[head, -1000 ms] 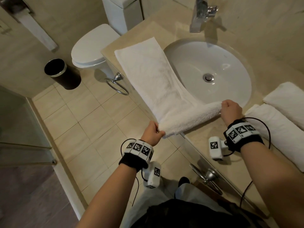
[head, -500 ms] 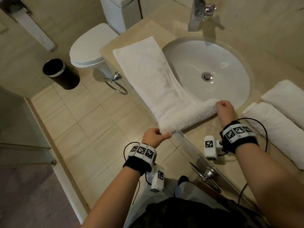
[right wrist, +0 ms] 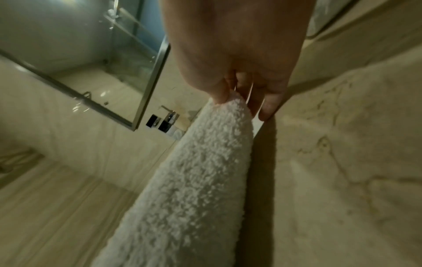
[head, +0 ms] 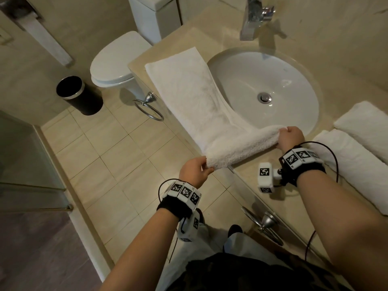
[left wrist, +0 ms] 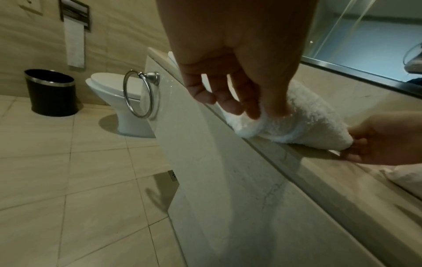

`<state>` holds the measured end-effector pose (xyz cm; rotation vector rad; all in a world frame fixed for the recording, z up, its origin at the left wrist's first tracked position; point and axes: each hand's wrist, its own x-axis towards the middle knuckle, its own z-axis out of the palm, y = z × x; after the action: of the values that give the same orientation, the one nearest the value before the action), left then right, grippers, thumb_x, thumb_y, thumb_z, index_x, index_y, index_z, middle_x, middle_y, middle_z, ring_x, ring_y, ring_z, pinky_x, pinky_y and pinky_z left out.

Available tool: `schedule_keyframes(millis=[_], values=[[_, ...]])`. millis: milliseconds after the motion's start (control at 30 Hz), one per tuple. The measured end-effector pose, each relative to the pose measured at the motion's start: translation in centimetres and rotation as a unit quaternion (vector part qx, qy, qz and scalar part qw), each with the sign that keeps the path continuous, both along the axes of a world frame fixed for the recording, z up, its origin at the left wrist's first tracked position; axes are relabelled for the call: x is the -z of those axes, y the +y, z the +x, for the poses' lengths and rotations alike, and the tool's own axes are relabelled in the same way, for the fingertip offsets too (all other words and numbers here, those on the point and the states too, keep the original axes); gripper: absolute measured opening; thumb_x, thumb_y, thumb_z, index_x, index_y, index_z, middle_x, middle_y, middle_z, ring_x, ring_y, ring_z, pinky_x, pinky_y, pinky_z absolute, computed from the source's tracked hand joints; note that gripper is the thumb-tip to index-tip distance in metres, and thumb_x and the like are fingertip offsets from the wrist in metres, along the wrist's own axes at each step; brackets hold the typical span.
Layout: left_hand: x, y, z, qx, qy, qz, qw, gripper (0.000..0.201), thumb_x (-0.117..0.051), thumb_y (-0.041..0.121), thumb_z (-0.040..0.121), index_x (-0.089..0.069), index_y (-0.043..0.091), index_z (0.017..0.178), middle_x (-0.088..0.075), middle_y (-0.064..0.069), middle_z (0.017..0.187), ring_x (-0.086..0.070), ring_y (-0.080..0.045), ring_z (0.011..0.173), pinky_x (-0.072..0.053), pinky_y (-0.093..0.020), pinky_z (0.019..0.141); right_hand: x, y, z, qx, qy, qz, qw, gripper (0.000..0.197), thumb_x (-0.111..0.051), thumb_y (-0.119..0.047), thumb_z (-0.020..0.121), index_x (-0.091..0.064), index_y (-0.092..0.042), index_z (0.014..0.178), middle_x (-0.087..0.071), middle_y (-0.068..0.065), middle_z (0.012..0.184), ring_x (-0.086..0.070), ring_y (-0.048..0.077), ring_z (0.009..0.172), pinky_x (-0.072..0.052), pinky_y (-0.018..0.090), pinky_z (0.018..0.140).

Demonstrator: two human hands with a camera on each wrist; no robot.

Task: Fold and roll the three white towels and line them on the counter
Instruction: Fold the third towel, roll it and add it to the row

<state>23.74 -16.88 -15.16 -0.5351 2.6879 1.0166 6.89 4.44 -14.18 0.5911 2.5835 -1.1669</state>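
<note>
Along the counter edge beside the sink, the towel now has a thicker roll than a second ago; left hand and right hand each pinch one end. Two rolled towels lie right.

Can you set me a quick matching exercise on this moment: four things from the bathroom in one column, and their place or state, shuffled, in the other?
Things:
1. folded towel
2. rolled towels
3. left hand
4. bin

Places or states:
A. on the floor beside the toilet
B. lying on the counter to the right of the sink
C. pinching the near-left end of the started roll
D. spread along the counter left of the sink, its near end rolled up

Pairs: 1-D, 2-B, 3-C, 4-A
</note>
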Motion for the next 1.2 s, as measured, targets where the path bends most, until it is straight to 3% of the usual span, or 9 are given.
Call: schedule_keyframes(millis=[133, 200, 300, 400, 667, 833, 1000, 1067, 1200], values=[[0.1, 0.1, 0.8, -0.049, -0.01, 0.114, 0.992, 0.023, -0.061, 0.036, 0.086, -0.061, 0.017, 0.099, -0.061, 0.008, 0.09, -0.055, -0.014, 0.068, -0.044, -0.029, 0.064, -0.5, -0.1, 0.1, -0.017, 0.005, -0.055, 0.998, 0.027, -0.042, -0.018, 0.092, -0.055, -0.007, 0.112, -0.055, 0.009, 0.104, -0.048, 0.02, 0.093, -0.042, 0.036, 0.091], [-0.2, 0.2, 0.9, -0.156, 0.002, 0.264, 0.952, 0.01, -0.051, 0.018, 0.091, -0.058, 0.012, 0.094, -0.063, -0.004, 0.088, -0.059, -0.018, 0.065, -0.047, -0.029, 0.065, -0.3, 0.0, 0.3, -0.015, 0.017, -0.069, 0.997, 0.03, -0.044, -0.02, 0.092, -0.053, -0.005, 0.116, -0.057, 0.01, 0.108, -0.049, 0.021, 0.093, -0.044, 0.036, 0.09], [0.0, 0.2, 0.7, -0.222, 0.006, 0.35, 0.91, 0.023, -0.042, -0.005, 0.089, -0.057, 0.01, 0.081, -0.064, -0.009, 0.067, -0.063, -0.013, 0.052, -0.052, -0.024, 0.06, -0.2, 0.2, 0.9, -0.038, 0.034, -0.03, 0.998, 0.027, -0.044, -0.018, 0.092, -0.053, -0.003, 0.113, -0.053, 0.008, 0.097, -0.048, 0.022, 0.09, -0.036, 0.029, 0.079], [0.2, 0.3, 0.8, -0.194, 0.022, 0.343, 0.919, 0.023, -0.057, -0.011, 0.082, -0.06, 0.012, 0.077, -0.065, 0.002, 0.053, -0.063, -0.007, 0.05, -0.055, -0.022, 0.061, -0.1, 0.4, 1.1, -0.056, 0.047, -0.006, 0.997, 0.025, -0.042, -0.015, 0.093, -0.053, -0.002, 0.111, -0.05, 0.008, 0.095, -0.045, 0.022, 0.087, -0.038, 0.033, 0.081], [0.3, 1.1, 1.6, -0.219, 0.075, 0.356, 0.906, 0.03, -0.067, -0.017, 0.071, -0.064, 0.013, 0.076, -0.064, 0.009, 0.06, -0.059, 0.004, 0.054, -0.05, -0.013, 0.058, 0.7, 0.9, 1.1, -0.07, 0.055, -0.012, 0.996, 0.025, -0.042, -0.014, 0.094, -0.052, 0.0, 0.111, -0.051, 0.01, 0.094, -0.046, 0.022, 0.087, -0.035, 0.03, 0.077], [0.8, 2.0, 1.1, -0.259, 0.094, 0.253, 0.927, 0.019, -0.065, -0.003, 0.076, -0.065, 0.014, 0.069, -0.063, 0.0, 0.063, -0.058, -0.008, 0.058, -0.054, -0.022, 0.062, 0.3, 1.0, 1.4, -0.072, 0.048, -0.006, 0.996, 0.025, -0.042, -0.015, 0.095, -0.052, -0.001, 0.113, -0.059, 0.019, 0.11, -0.053, 0.029, 0.096, -0.034, 0.028, 0.077], [1.4, 2.2, 1.4, -0.273, 0.108, 0.227, 0.929, 0.021, -0.067, -0.001, 0.076, -0.058, 0.015, 0.065, -0.061, 0.004, 0.06, -0.056, -0.002, 0.054, -0.046, -0.015, 0.056, 0.6, 1.7, 0.9, -0.077, 0.054, -0.003, 0.996, 0.016, -0.044, -0.029, 0.092, -0.052, -0.021, 0.103, -0.061, 0.007, 0.097, -0.059, 0.03, 0.091, -0.049, 0.044, 0.089], [1.6, 2.1, 1.6, -0.27, 0.096, 0.261, 0.922, 0.021, -0.065, -0.001, 0.078, -0.057, 0.014, 0.065, -0.06, 0.001, 0.062, -0.056, -0.01, 0.057, -0.048, -0.021, 0.059, 0.6, 1.6, 1.0, -0.087, 0.044, 0.023, 0.995, 0.011, -0.043, -0.035, 0.09, -0.048, -0.029, 0.097, -0.061, 0.003, 0.094, -0.06, 0.032, 0.087, -0.051, 0.046, 0.086], [1.4, 1.6, 2.4, -0.211, 0.054, 0.29, 0.932, 0.015, -0.067, 0.011, 0.077, -0.056, 0.019, 0.071, -0.061, 0.001, 0.08, -0.055, -0.014, 0.069, -0.046, -0.025, 0.067, -0.9, 0.5, 1.6, -0.104, 0.111, 0.065, 0.986, 0.027, -0.045, -0.003, 0.089, -0.049, -0.006, 0.115, -0.053, 0.014, 0.116, -0.049, 0.031, 0.105, -0.037, 0.035, 0.088]])
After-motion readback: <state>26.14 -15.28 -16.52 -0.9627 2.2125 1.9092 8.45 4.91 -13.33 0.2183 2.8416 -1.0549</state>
